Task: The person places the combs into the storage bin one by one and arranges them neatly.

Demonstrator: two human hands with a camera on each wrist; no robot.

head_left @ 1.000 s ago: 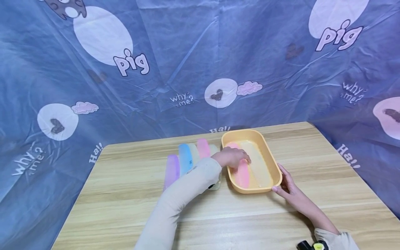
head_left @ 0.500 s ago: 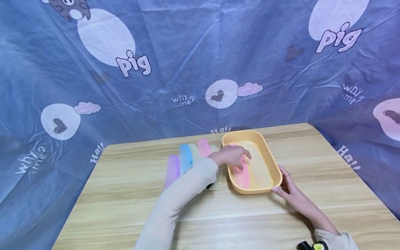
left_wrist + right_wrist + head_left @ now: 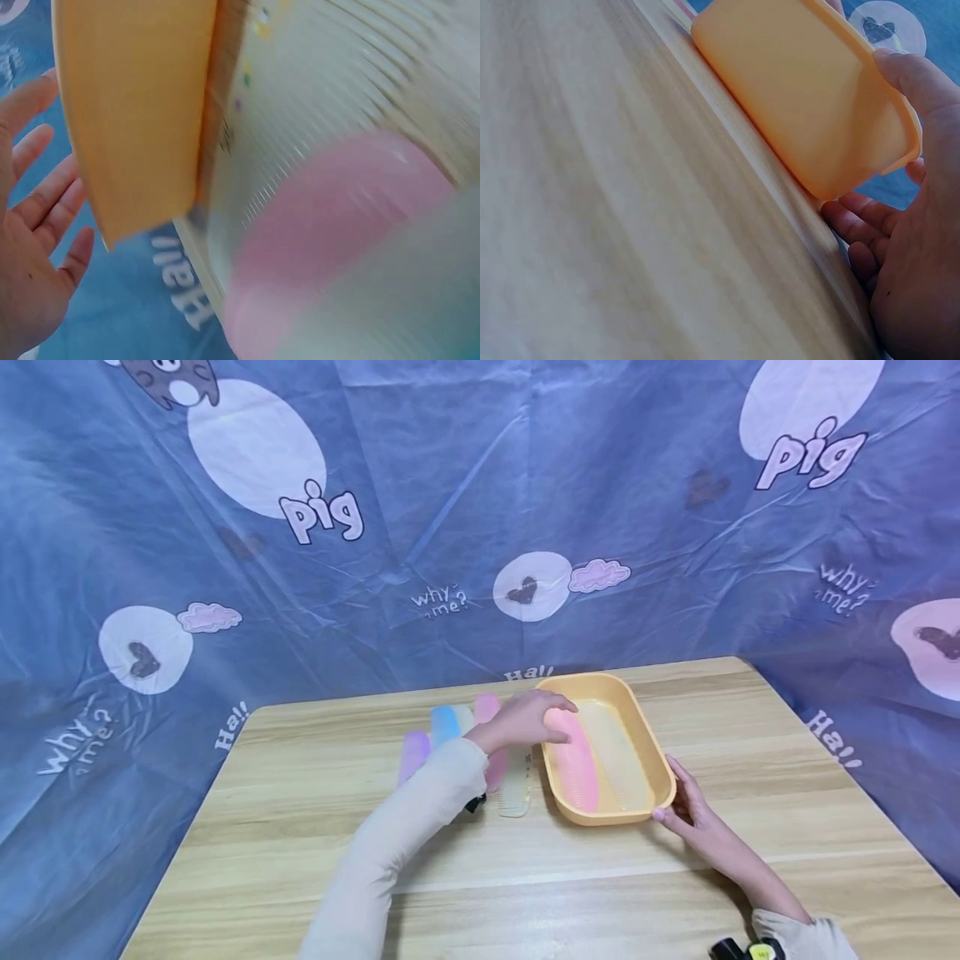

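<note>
The right hand point(image 3: 692, 802) grips the near corner of the yellow-orange tray point(image 3: 600, 818), thumb at the rim and fingers bent in by the base. The tray, smooth, deep-walled and round-cornered, stands on the wood-grained table point(image 3: 600, 902), left of that hand. Inside it, nearer the right hand, lies a cream comb point(image 3: 621, 756); beside it, just under the left hand's fingertips, lies a glossy, bright pink comb point(image 3: 581, 777), its teeth facing left.

The left hand point(image 3: 525, 718) hovers at the tray's left rim, fingers loosely parted, with nothing in its hold; whether it touches the rim I cannot tell. Below its wrist, outside the tray, is a pale translucent comb point(image 3: 516, 789) with dark characters and small coloured flecks. Further left of this hand, partly hidden by the sleeve point(image 3: 427, 802), lie another pink comb point(image 3: 487, 706), a second pale comb point(image 3: 467, 718), a blue comb point(image 3: 446, 722) and a purple comb point(image 3: 413, 756).

Beyond both hands hangs a blue printed cloth point(image 3: 420, 527).
</note>
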